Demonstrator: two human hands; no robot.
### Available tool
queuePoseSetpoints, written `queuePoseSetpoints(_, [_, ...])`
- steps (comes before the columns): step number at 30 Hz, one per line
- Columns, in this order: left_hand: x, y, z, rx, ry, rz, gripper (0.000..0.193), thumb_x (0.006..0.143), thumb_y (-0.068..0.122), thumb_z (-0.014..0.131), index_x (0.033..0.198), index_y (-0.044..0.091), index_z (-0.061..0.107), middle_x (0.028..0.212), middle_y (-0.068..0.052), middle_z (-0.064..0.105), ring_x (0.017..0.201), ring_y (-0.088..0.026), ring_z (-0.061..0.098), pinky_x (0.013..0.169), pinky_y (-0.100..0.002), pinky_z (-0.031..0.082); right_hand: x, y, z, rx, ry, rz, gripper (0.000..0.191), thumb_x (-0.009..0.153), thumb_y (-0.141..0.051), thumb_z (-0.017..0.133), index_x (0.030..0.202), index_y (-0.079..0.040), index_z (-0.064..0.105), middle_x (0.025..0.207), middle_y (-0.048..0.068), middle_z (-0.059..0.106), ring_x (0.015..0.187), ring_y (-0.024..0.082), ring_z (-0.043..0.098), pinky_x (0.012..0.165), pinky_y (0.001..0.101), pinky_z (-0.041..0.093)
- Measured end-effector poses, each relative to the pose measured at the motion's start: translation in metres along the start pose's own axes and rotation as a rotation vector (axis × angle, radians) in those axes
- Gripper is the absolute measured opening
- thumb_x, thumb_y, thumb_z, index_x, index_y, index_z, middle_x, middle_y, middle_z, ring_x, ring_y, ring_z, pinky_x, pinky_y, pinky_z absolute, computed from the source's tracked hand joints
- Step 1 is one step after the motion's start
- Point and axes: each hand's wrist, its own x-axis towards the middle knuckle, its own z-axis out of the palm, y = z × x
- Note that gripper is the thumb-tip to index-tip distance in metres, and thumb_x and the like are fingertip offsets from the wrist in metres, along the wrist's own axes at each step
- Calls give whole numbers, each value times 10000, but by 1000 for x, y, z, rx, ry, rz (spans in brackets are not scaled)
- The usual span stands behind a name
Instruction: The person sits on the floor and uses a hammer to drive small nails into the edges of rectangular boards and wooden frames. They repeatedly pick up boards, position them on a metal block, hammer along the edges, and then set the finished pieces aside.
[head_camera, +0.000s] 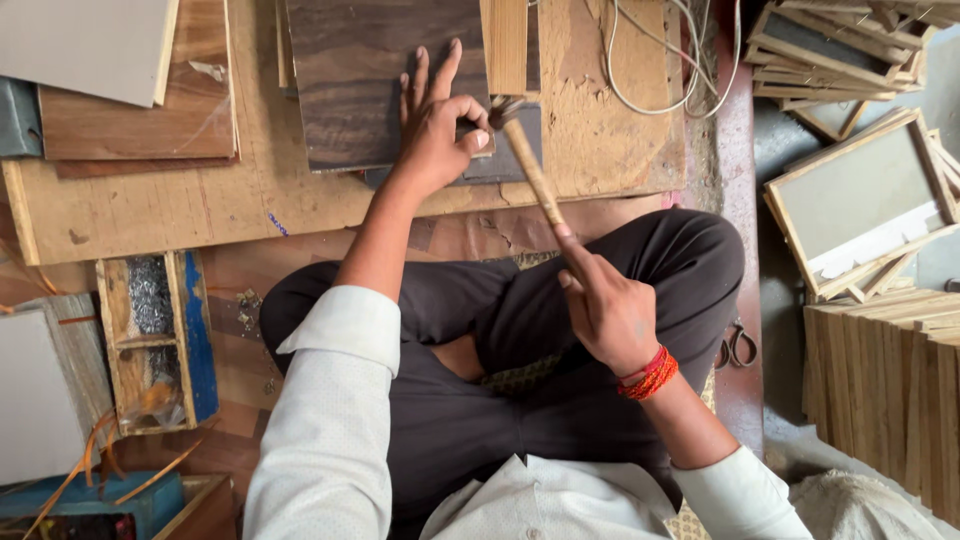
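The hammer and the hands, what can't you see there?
- Hammer: in the head view its head is blurred by motion; only the wooden handle is clear.
- Nail or pin: whatever the left hand pinches on the dark board is too small and hidden by the fingertips.
- Handle's lower end: hidden inside the right hand.
- Wooden tray: its small metal bits are too tiny to tell apart.
- Cable: cut off by the top edge.

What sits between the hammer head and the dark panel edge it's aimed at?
Only the left hand: its pinched fingertips sit right beside the hammer head at the dark wood panel edge, apparently steadying something too small to make out. Nothing else is visible in the gap.
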Motion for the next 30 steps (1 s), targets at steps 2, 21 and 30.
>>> queuePoseSetpoints(2, [1, 0, 0, -9, -4, -24, 117, 817, 140, 854, 838, 141, 739, 1714, -78, 185, 1587, -410, 14, 1275, -576, -29, 3, -1, -2, -56, -60, 4, 541, 908, -97, 701, 1434, -88, 576, 824, 99, 665, 607, 314, 631, 507, 408, 476])
queuePoseSetpoints(21, [-2, -14, -11, -163, 15, 44, 791, 868, -73, 688, 1540, 253, 428, 1727, -63, 272, 1630, -365, 53, 1317, -562, -17, 12, -28, -33, 39, 136, -152, 493, 956, -6, 701, 1427, -11, 557, 790, 93, 611, 601, 252, 606, 550, 361, 456])
queuePoseSetpoints(30, [-11, -11, -24, -114, 60, 38, 961, 850, -135, 651, 1624, 268, 248, 1710, -118, 252, 1597, -363, 50, 1290, -542, -18, 39, -45, -40, -97, -139, -120, 533, 906, -55, 688, 1425, -55, 565, 836, 134, 711, 586, 298, 658, 494, 403, 478])
